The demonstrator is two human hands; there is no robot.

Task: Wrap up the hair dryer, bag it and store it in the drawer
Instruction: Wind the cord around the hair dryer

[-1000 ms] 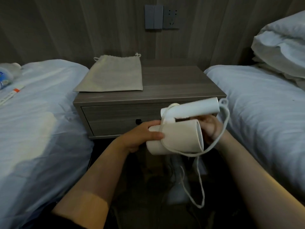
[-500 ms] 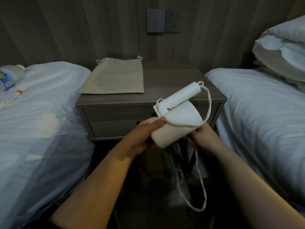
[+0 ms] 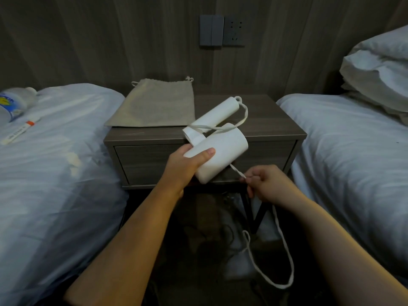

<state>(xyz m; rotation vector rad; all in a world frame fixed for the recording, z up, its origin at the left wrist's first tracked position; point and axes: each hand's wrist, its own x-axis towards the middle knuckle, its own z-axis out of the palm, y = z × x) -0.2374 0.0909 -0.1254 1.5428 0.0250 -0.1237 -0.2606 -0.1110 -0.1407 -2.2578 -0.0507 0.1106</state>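
A white hair dryer (image 3: 223, 149) with its handle folded against the barrel is held up in front of the nightstand. My left hand (image 3: 187, 166) grips the barrel's rear end. Its white cord (image 3: 284, 246) loops once over the barrel, passes underneath, and hangs in a long loop toward the floor. My right hand (image 3: 265, 183) pinches the cord just below the dryer. A flat beige drawstring bag (image 3: 154, 104) lies on the left half of the nightstand top. The drawer (image 3: 141, 164) below is shut.
The wooden nightstand (image 3: 276, 127) stands between two white beds, bed (image 3: 55, 173) on the left and bed (image 3: 353, 162) on the right. A plastic bottle (image 3: 13, 102) and a small tube (image 3: 21, 129) lie on the left bed. Pillows (image 3: 379, 69) are stacked at the right. Wall switches (image 3: 221, 29) hang above.
The dryer has been lifted and tilted further toward the nightstand. My right hand has left the barrel, dropped lower and now pinches the cord, drawing it taut under the dryer.
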